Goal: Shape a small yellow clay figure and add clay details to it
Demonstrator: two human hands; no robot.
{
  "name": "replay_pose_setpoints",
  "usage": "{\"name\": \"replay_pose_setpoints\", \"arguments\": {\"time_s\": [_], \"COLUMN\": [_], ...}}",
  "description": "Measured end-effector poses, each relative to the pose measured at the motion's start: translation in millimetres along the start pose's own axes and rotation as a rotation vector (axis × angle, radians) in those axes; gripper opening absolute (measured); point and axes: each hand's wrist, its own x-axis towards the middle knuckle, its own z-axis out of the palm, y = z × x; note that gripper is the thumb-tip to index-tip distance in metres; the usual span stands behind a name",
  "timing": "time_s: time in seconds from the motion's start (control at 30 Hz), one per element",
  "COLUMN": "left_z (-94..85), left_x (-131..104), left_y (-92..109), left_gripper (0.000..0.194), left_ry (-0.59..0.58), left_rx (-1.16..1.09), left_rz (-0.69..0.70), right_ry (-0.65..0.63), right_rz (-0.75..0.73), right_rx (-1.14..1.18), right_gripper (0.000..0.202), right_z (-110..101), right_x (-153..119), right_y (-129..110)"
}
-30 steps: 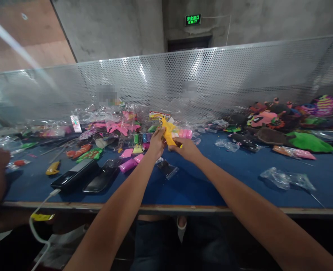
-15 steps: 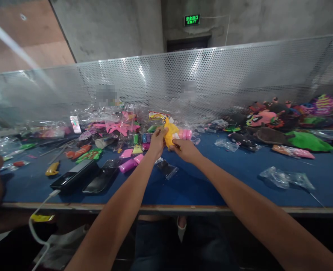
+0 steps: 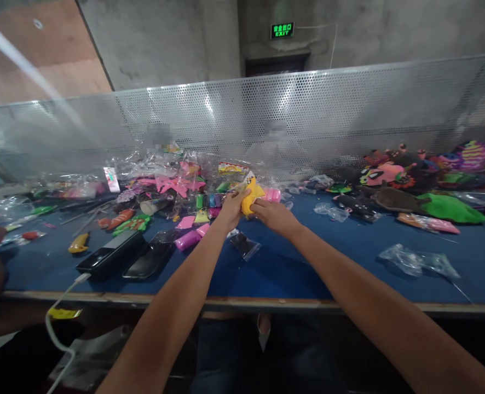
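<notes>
Left hand [image 3: 231, 207] and right hand [image 3: 272, 214]: both closed on yellow clay figure [image 3: 250, 195], held above blue table [image 3: 292, 268]. Figure now lowered and bunched shorter than a second ago; shaping judged under way.

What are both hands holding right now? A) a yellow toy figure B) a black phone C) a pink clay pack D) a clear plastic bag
A: the left hand and the right hand meet around the yellow toy figure, raised above the blue table; the black phone and clear plastic bag lie untouched.
</notes>
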Motion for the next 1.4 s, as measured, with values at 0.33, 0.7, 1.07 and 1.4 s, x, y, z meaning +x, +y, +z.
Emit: {"name": "replay_pose_setpoints", "arguments": {"time_s": [0.33,0.7,1.07,1.4], "left_z": [-1.4,1.5,4.5,5.8], "left_x": [3,0,-3,-3], "left_y": [0,1,1,0], "left_gripper": [0.039,0.031,0.041,0.043], "left_ry": [0.151,0.086,0.034,-0.072], "left_rx": [-0.013,-0.023,-0.033,-0.032], "left_rz": [0.197,0.199,0.149,0.119], "right_ry": [0.236,0.345,0.179,0.146], "right_rz": [0.231,0.348,0.101,0.021], "right_rx": [0.484,0.923,0.435,0.079], "right_gripper": [0.04,0.03,0.019,0.02], "right_z": [14,22,10,4], "right_x": [2,9,8,3], "right_y": [12,9,6,4]}}
